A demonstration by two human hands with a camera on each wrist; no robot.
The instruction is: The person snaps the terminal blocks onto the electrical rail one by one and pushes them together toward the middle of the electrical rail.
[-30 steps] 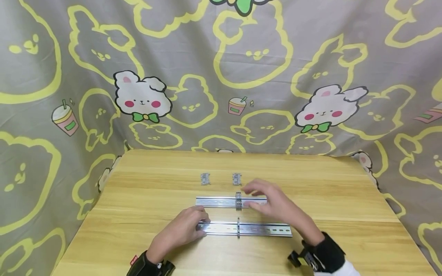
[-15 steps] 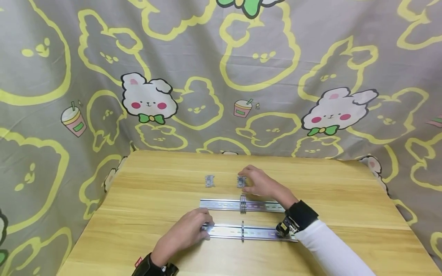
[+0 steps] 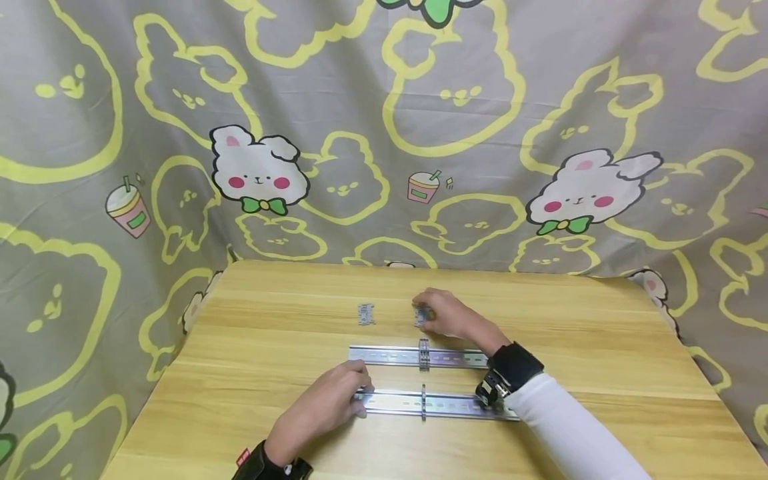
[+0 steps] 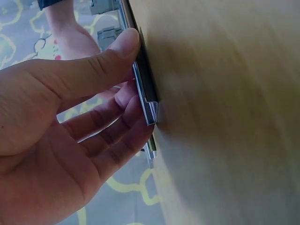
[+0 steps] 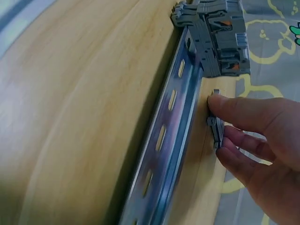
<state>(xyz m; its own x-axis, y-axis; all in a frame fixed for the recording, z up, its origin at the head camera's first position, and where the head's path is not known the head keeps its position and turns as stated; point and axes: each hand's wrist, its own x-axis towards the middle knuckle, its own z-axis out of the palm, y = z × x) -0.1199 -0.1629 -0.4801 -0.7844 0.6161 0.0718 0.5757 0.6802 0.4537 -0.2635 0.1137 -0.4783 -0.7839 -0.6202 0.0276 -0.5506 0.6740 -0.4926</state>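
Right now the fingertips [image 5: 220,105] of the right hand [image 3: 447,317] pinch a small grey terminal block [image 5: 216,131] by its thin edges, thumb on one side and forefinger on the other; it lies flat on the wood just beyond the far rail [image 3: 456,359]. A clean lift probably calls for keeping that pinch low on the block's sides so it does not twist, and for bringing it up clear of the rail's lip. The left hand [image 3: 327,407] steadies the left end of the near rail [image 3: 444,405], thumb [image 4: 123,44] laid along one edge and curled fingers against the other; firm, even pressure there should stop the metal sliding. Each slotted rail already carries a grey block: one [image 3: 423,353] on the far rail, a thinner one [image 3: 423,402] on the near rail. A second loose block [image 3: 365,313] sits to the left of the pinched one, well apart from it. Both rails lie parallel on a pale wooden table [image 3: 600,347], and behind it hangs a grey cloth backdrop [image 3: 360,100] printed with yellow rabbit outlines, white rabbits and drink cups.
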